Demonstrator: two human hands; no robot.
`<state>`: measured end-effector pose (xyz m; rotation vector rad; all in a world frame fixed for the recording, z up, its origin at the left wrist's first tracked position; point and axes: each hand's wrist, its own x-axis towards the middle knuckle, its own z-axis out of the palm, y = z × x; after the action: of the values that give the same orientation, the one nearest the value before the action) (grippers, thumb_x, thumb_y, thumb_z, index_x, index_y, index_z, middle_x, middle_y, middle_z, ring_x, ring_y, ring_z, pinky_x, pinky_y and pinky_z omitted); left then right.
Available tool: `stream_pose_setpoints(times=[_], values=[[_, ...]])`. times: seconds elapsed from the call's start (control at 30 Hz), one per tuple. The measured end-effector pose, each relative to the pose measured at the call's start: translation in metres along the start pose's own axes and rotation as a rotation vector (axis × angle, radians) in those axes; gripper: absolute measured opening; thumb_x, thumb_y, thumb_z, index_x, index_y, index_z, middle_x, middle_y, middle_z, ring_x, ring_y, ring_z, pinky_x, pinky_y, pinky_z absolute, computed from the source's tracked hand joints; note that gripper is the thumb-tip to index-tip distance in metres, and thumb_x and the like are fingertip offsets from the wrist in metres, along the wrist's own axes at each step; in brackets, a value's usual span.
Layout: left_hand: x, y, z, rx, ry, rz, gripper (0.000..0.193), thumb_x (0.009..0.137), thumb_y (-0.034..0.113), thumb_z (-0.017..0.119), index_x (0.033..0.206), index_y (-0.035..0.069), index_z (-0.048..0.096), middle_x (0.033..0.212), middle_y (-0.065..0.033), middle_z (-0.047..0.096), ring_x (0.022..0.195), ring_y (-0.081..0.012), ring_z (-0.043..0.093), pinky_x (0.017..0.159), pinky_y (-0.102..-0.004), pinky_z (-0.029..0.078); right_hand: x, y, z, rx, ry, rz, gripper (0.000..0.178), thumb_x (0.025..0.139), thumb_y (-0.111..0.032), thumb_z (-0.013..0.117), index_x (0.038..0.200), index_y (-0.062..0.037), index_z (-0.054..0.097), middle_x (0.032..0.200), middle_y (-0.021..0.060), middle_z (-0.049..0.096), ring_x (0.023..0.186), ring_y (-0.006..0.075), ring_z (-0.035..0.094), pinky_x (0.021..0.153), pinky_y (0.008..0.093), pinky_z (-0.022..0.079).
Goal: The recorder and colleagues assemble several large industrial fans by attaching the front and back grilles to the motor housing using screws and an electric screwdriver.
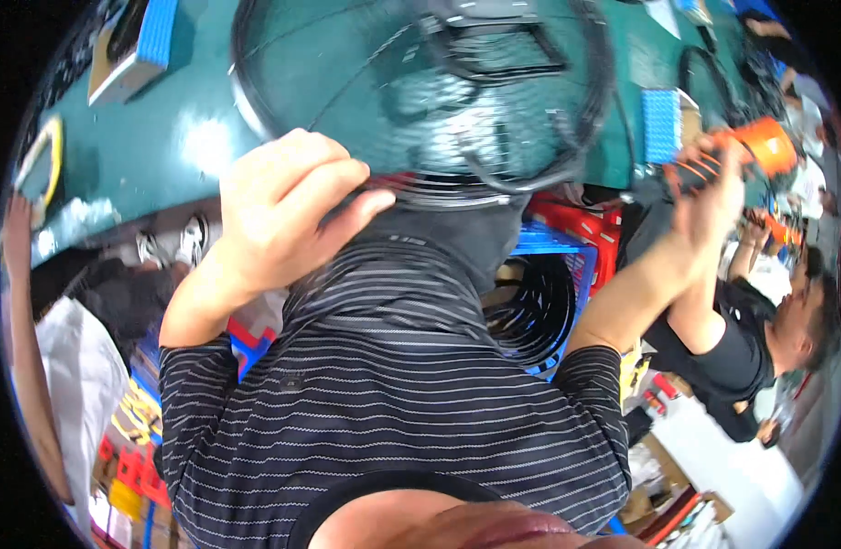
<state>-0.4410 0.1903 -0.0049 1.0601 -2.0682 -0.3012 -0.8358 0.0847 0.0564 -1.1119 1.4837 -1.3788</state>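
My left hand (288, 206) hovers beside the near left of a large round black ring (608, 87), with its fingers bent and the thumb apart; nothing shows between them. Thin spokes cross the ring, which lies on the green tabletop (196, 91) and is partly smeared by motion. Inside or over it sits a dark squarish frame (512, 69), also blurred. Out to the right, my right hand (713, 183) is wrapped round the black grip of an orange-and-black cordless power tool (766, 146). The tool is held off the table, apart from the ring.
Below the table edge, a blue crate (581, 274) holds several black rings, with a red crate (576, 220) behind it. Blue-sided boxes (661, 126) stand on the table at both sides. A co-worker in black (732, 352) is at right; another person's arm (22, 320) is at left.
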Motion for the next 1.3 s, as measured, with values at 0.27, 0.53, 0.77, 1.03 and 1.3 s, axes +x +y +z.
stream_pose_setpoints(times=[0.27, 0.53, 0.77, 1.03, 1.3], values=[[0.079, 0.055, 0.038, 0.013, -0.175, 0.315, 0.052, 0.068, 0.018, 0.082, 0.113, 0.001, 0.061, 0.096, -0.0143, 0.062, 0.087, -0.0342, 0.061, 0.080, -0.0438, 0.048, 0.022, 0.058, 0.017, -0.812, 0.203, -0.334, 0.051, 0.082, -0.035, 0.073, 0.113, 0.0013, 0.053, 0.099, 0.0216, 0.066, 0.088, 0.0414, 0.066, 0.078, 0.0488, 0.052], [0.092, 0.061, 0.062, -0.010, -0.390, 0.257, 0.048, 0.075, 0.007, 0.075, 0.119, 0.000, 0.058, 0.077, -0.0116, 0.058, 0.068, -0.0300, 0.055, 0.067, -0.0398, 0.042, 0.060, 0.088, 0.026, -1.189, 0.282, -0.259, 0.052, 0.079, -0.039, 0.076, 0.109, -0.0031, 0.051, 0.090, 0.0167, 0.065, 0.083, 0.0336, 0.068, 0.068, 0.0443, 0.056], [0.130, 0.063, 0.020, -0.265, -0.270, 0.091, 0.028, 0.085, 0.002, 0.066, 0.112, 0.002, 0.066, 0.105, -0.0124, 0.070, 0.092, -0.0253, 0.067, 0.079, -0.0352, 0.051, 0.062, 0.098, 0.020, -1.450, 0.285, -0.334, 0.041, 0.081, -0.042, 0.070, 0.098, -0.0061, 0.060, 0.089, 0.0144, 0.067, 0.088, 0.0288, 0.068, 0.070, 0.0440, 0.058], [0.257, 0.061, -0.074, -0.572, -0.198, -0.276, 0.024, 0.097, 0.011, 0.058, 0.118, 0.000, 0.062, 0.082, 0.0022, 0.062, 0.070, -0.0033, 0.051, 0.062, -0.0189, 0.041, 0.023, 0.101, 0.024, -1.206, 0.306, -0.675, 0.049, 0.076, -0.030, 0.076, 0.113, -0.0001, 0.062, 0.118, 0.0218, 0.060, 0.113, 0.0386, 0.055, 0.093, 0.0472, 0.047], [0.260, 0.053, -0.090, -0.659, -0.225, -0.219, 0.024, 0.097, 0.008, 0.058, 0.118, -0.002, 0.061, 0.087, 0.0003, 0.066, 0.069, -0.0032, 0.053, 0.062, -0.0188, 0.043, -0.016, 0.106, 0.046, -1.133, 0.256, -0.741, 0.048, 0.078, -0.028, 0.073, 0.115, 0.0003, 0.062, 0.129, 0.0245, 0.054, 0.127, 0.0415, 0.045, 0.110, 0.0562, 0.030]])
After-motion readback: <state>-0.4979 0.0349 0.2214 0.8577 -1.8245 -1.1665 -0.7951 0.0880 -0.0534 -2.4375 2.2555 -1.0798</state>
